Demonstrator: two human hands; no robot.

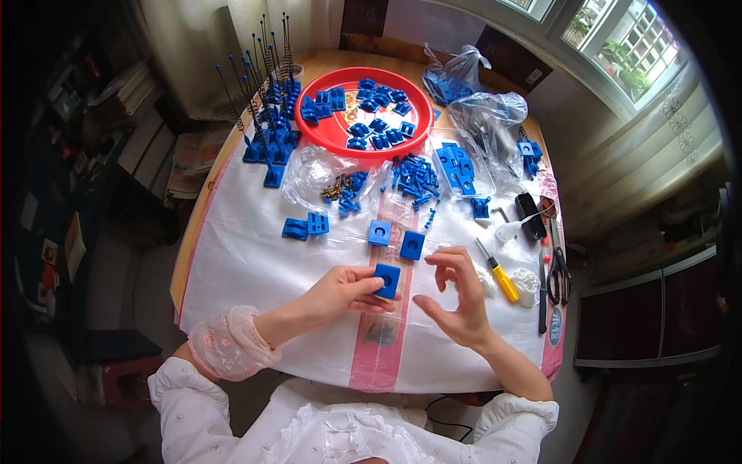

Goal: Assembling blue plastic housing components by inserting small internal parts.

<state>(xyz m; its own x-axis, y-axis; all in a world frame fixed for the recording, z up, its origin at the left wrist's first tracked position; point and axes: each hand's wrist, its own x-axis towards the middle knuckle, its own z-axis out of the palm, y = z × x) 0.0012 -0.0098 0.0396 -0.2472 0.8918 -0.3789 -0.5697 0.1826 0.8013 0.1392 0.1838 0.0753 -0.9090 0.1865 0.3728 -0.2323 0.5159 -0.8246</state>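
Observation:
Between thumb and fingers, my left hand (352,292) grips a blue square plastic piece (389,278) with a round hole in its face. My right hand (457,298) is just to the right of it, thumb and fingers apart, holding nothing. Beyond my hands lie a lighter blue square piece (379,233) and a darker blue square piece (412,245), each with a round centre. Off to the left sit a blue bracket-like piece (294,228) and a slotted blue piece (318,223), side by side.
A red round tray (308,141) holds several blue parts. Small blue pins (416,179) are heaped before it, near brass-coloured screws (338,188) on clear plastic. Spring rods on blue bases (270,143) stand at the far left. A yellow screwdriver (504,284) and scissors (558,276) lie right.

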